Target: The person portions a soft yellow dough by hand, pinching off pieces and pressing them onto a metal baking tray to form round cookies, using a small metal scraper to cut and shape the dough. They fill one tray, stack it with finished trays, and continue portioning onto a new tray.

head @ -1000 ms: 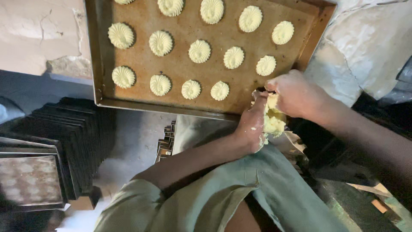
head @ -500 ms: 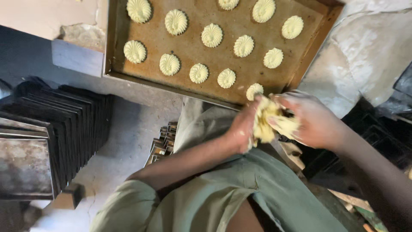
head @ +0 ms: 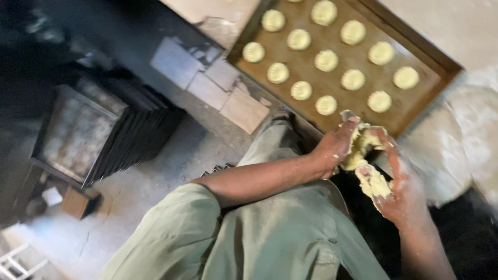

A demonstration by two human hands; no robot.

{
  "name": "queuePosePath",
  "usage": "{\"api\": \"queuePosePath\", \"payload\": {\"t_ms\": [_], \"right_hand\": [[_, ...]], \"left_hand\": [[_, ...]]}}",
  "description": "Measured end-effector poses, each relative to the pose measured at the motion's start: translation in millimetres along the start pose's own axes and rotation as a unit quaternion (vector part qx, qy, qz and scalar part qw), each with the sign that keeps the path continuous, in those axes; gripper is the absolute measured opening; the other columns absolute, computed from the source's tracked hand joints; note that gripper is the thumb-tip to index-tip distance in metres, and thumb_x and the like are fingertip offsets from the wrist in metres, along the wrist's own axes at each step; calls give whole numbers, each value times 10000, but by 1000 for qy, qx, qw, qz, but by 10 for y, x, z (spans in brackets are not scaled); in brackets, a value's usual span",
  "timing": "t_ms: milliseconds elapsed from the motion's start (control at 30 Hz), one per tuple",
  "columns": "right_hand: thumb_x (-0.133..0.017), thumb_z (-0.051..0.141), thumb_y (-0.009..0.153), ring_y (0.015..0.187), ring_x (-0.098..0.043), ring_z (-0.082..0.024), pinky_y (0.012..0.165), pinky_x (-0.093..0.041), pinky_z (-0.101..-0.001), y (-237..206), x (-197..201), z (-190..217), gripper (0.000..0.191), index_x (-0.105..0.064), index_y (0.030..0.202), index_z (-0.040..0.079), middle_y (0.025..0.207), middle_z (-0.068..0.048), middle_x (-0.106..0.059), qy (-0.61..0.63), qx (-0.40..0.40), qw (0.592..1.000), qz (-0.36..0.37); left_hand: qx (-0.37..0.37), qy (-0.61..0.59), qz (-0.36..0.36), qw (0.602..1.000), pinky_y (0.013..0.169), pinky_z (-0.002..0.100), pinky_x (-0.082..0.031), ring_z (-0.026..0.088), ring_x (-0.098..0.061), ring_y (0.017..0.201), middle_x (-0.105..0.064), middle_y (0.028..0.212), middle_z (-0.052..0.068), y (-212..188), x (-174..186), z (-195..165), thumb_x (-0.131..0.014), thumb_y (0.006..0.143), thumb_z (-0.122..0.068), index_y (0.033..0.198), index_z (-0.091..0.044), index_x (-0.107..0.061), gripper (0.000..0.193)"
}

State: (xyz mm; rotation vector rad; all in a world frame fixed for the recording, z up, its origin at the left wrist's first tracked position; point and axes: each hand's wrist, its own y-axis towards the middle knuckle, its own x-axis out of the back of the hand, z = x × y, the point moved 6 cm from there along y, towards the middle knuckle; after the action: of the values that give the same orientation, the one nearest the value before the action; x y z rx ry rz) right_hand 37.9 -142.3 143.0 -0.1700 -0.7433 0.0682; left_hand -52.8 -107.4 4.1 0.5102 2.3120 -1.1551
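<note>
Head view, only view.

Landmark: baking tray (head: 415,49), brown, lying at a slant, upper right of frame.

Dough lump (head: 363,155) sits just off the tray's near edge, pale yellow, ragged. Both hands on it. Left hand (head: 334,148) cupped against the lump's left side, fingers curled round it, thumb tip up near the tray edge. Right hand (head: 402,189) on the far side from the tray, palm up and open-ish, fingers bent, a strip of dough smeared along the palm. So both hands grasp dough; neither is free.

Key relation: lump is between the two hands, long axis running from the tray edge down toward the right wrist. Left hand is nearer the tray; the nearest bare patch of tray lies just past its fingertips, beside the last piped cookies (head: 327,61).

Cookies: round, ridged, pale, in rows across the tray, apart from each other. Top row cut by frame edge.

Away from the tray, left: stack of dark trays (head: 98,129) on the floor. Pale bricks (head: 228,88) under the tray's left corner. Green trousers (head: 259,233) below.

Hard to tell: motion blur on right hand; whether a tool or bag is inside the lump, can't say. Tray's right corner and what carries it: unclear, a whitish floury surface.
</note>
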Motion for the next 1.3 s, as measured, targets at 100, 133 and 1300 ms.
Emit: {"api": "queuePosePath", "payload": {"t_ms": [100,133,1300], "right_hand": [[-714,187,869,1353,-567,-376,1068,-468,-405,85,2,334,763,-427,1555,18,1476,-245,-571,-72,88,993,-14],[-712,177,875,1373,-554,-377,1091,-459,-410,126,-30,407,760,-425,1561,19,1488,-238,-562,-85,97,992,-15],[-932,379,669,1486,-339,-454,1176,-348,-563,2166,-110,1982,1061,-411,1519,18,1546,-269,-423,-172,21,983,-63]], "left_hand": [[-56,-48,20,997,886,353,-538,182,-638,987,-666,1156,84,-83,38,-249,-431,1123,-427,1302,-11,-605,485],[-77,-68,28,994,908,358,-540,184,-640,1017,-657,1180,75,-110,51,-334,-449,1123,-401,1327,-17,-583,455],[259,51,337,904,994,440,-557,268,-667,1144,-654,1327,141,160,677,-2375,-440,1064,-423,1500,-20,-468,595]]}}
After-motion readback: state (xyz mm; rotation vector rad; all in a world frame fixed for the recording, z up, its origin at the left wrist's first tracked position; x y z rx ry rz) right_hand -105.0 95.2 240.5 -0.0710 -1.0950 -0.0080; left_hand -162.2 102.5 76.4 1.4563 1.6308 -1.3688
